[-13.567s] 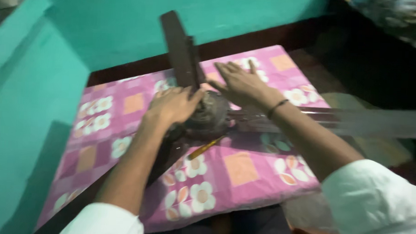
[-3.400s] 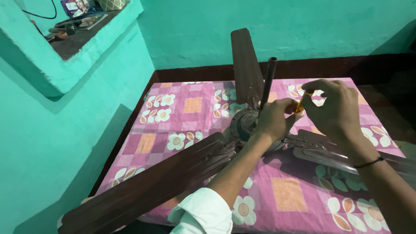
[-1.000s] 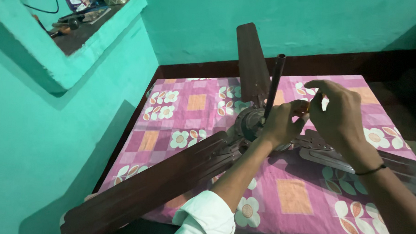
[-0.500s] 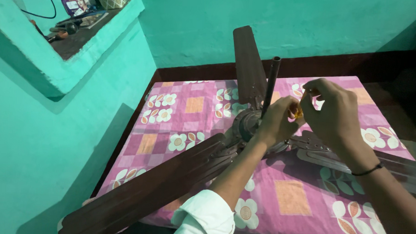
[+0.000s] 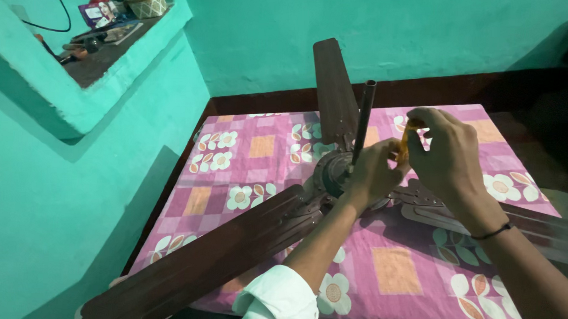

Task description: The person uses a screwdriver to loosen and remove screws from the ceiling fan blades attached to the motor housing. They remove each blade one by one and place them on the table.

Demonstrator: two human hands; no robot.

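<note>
- Head view: a dark brown ceiling fan (image 5: 324,180) lay on a bed covered with a pink patchwork sheet (image 5: 258,171) printed with flowers, filling the middle of the frame.
- Its downrod (image 5: 363,121) stood upright from the motor hub, just left of the hands.
- One blade (image 5: 332,92) pointed toward the top centre, another blade (image 5: 198,263) ran to the lower left, a third blade (image 5: 539,228) reached the right edge.
- The left hand (image 5: 371,172) rested over the hub, fingers curled and pinching a small orange piece (image 5: 405,145).
- The right hand (image 5: 451,156), a dark band at the wrist, was closed on the same orange piece from the right, touching the left hand.
- A wall niche (image 5: 92,52) in the upper left held a basket (image 5: 146,2) and small clutter.
</note>
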